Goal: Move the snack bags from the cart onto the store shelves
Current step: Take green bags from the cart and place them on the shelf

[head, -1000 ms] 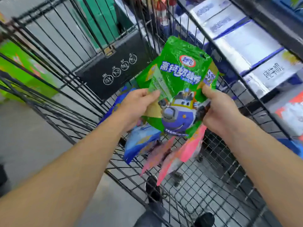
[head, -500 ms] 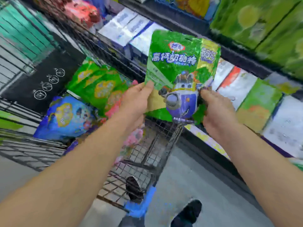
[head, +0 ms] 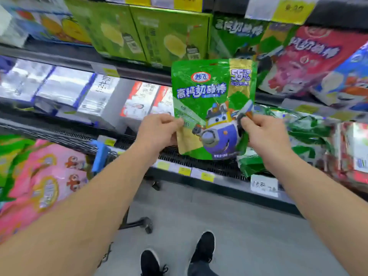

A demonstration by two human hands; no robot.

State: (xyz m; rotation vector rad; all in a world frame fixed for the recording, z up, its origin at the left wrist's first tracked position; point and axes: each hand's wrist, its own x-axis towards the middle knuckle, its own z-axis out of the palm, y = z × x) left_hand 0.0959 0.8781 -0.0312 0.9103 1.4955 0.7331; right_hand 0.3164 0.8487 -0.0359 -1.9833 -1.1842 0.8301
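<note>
Two hands [head: 213, 134] pinching green snack bag [head: 213, 100], shelf labels blurred

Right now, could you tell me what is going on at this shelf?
A person is restocking. Both hands, left hand and right hand, pinch a green snack bag upright in front of the lower shelf, where similar green bags lie. It is not yet set down. Pink bags wait at left.

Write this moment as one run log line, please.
left hand: pinches green snack bag | right hand: pinches it | bag: upright, before shelf
</note>
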